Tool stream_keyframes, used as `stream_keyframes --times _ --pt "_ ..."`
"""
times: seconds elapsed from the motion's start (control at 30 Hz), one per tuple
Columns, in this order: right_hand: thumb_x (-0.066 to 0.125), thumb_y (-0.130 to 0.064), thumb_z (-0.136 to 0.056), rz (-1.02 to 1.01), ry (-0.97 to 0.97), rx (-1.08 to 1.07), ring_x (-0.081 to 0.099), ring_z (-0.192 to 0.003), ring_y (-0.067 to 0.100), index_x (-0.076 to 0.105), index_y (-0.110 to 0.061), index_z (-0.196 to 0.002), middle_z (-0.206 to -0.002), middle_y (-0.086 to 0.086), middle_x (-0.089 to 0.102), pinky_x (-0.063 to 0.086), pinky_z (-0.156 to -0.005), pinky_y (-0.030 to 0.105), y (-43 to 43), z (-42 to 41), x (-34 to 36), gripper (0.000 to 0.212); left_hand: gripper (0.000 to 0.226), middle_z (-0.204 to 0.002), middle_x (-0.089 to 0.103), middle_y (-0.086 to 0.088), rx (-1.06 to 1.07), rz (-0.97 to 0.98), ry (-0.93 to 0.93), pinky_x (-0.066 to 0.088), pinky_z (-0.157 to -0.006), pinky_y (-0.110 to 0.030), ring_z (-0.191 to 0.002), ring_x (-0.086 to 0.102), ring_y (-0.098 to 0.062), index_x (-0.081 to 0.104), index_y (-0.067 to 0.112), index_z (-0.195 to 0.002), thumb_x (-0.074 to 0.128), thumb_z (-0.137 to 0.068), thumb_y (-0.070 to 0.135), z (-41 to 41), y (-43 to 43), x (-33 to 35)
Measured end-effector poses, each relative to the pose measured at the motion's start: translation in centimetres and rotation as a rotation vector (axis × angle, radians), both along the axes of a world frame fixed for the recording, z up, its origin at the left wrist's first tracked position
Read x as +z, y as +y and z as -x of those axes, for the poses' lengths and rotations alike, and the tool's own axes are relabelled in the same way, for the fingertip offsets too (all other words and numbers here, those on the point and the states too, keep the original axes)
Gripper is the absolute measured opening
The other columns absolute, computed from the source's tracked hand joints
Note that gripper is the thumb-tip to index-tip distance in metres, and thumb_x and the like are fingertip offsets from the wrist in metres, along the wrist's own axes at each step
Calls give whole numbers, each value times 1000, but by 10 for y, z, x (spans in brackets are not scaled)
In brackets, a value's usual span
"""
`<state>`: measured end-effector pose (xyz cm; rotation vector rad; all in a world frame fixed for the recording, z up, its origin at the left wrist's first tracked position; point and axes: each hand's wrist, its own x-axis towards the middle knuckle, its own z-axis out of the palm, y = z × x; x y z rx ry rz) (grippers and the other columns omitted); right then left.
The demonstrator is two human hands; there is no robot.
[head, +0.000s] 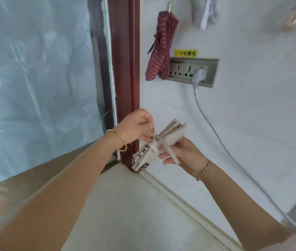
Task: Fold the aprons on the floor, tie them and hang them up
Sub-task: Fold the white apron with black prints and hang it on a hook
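The left hand [136, 127] is pinching a loop of the thin beige fabric strap [172, 154] at the knot around the folded cream apron with dark print [172, 135], which is being held in the air near the white wall [252, 109]. The right hand [183, 154] is cradling it from below, fingers curled around it. A folded dark red striped apron [160, 49] is hanging from a wall hook [169, 7], overlapping the grey socket panel [210, 69].

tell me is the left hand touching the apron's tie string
Touching. The head view shows the left hand pinching the tie string at the knot on the folded apron, which the right hand holds.
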<state>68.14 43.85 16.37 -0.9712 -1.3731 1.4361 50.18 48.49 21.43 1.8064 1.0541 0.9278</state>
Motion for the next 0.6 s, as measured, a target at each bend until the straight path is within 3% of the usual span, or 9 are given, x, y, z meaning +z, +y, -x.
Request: stream_keyframes --times 0.13,0.23,0.4,0.53,0.6 --pt "68 -19 -74 -207 43 -127 65 -70 18 49 0 -119 -91 9 66 52 -58 30 -5 -14 67 53 10 -77 59 -8 -58 -175 14 58 -62 -23 -65 61 -14 48 8 -87 50 -93 1 -23 4 77" --pt "71 -26 -71 -339 17 -294 65 -70 22 41 -15 -122 -99 12 64 52 -54 33 -11 -22 104 60 10 -75 58 -7 -84 -267 18 57 -60 -23 -63 60 -14 48 8 -87 51 -92 1 -36 6 120" --pt "71 -14 -81 -533 -129 -461 67 -71 20 50 -11 -109 -97 14 65 55 -58 37 -15 -37 160 35 11 -76 58 -6 -94 -392 35 56 -57 -22 -63 61 -16 49 12 -85 51 -93 4 -56 10 175" --pt "71 -11 -81 -621 -135 -524 66 -63 23 52 -5 -103 -88 14 65 56 -53 32 -17 -45 195 29 13 -76 56 -5 -68 -470 -7 59 -63 -29 -62 59 -15 49 13 -85 55 -91 3 -68 8 206" --pt "72 -12 -81 -696 -145 -598 66 -60 22 52 -8 -102 -86 15 65 57 -54 33 -20 -47 210 29 19 -82 54 -7 -62 -522 -64 57 -57 -24 -60 59 -12 44 15 -84 58 -89 3 -75 6 222"
